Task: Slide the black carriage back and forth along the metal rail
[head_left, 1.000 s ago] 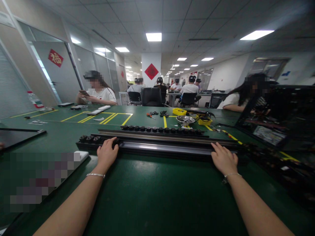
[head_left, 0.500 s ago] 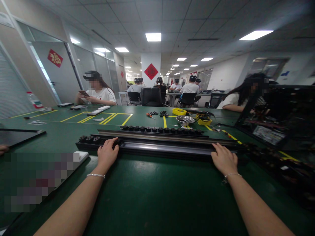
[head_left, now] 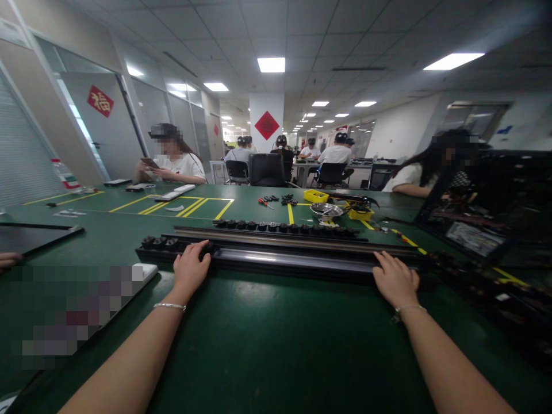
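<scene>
A long black bar with a shiny metallic strip [head_left: 276,256] lies crosswise on the green table in front of me. Near its left end, my left hand [head_left: 191,271] has its fingers over the bar, with the thumb by its near side. My right hand [head_left: 394,280] grips the bar toward the right end, fingers bent over the top. Small black knob-like parts [head_left: 159,241] sit on the bar left of my left hand. Just behind runs another long dark rail [head_left: 284,238], and beyond it a black strip carries a row of small black pieces [head_left: 276,227].
Farther back are a metal bowl [head_left: 326,211], yellow trays [head_left: 316,196] and an orange-handled tool [head_left: 263,202]. A dark open-framed unit [head_left: 474,230] stands at right. A white-ended object [head_left: 146,271], partly blurred, lies at left. Co-workers sit around, one hand [head_left: 8,260] at the left edge.
The whole view has shifted slightly to the right. Both hands keep their places on the bar, and nothing has been picked up or let go.
</scene>
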`<state>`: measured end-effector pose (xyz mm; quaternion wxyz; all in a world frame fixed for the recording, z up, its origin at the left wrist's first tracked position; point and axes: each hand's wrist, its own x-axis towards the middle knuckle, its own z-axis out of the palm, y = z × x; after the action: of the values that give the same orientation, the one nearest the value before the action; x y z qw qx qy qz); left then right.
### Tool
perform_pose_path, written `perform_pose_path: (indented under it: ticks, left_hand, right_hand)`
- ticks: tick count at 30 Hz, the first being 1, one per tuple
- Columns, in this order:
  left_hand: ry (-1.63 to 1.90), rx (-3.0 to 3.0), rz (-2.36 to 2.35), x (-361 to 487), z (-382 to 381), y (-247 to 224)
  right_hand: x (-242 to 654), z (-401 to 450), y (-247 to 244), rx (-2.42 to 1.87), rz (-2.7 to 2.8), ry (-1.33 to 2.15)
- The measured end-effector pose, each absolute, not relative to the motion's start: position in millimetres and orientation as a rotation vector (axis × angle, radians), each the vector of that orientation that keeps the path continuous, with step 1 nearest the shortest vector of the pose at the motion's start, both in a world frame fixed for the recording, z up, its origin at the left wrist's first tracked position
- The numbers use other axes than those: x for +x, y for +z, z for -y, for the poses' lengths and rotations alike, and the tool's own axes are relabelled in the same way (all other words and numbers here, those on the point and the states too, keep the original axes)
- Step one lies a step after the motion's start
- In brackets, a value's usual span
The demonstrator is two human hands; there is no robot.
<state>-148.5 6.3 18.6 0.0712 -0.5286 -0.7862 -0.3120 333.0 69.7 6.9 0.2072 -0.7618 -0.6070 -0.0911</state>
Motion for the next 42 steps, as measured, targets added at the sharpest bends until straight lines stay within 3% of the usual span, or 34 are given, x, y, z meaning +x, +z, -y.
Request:
perform_pose_path:
  ticks: [25, 42]
  left_hand:
    - [-0.988, -1.661, 2.352, -143.4, -5.7, 18.5]
    - [-1.008, -1.737, 2.347, -146.1, -6.5, 16.0]
  right_hand:
    - [338.1, -69.5, 12.0, -2.150, 1.629, -0.124]
    - [339.6, -64.4, 16.0, -2.155, 1.728, -0.218]
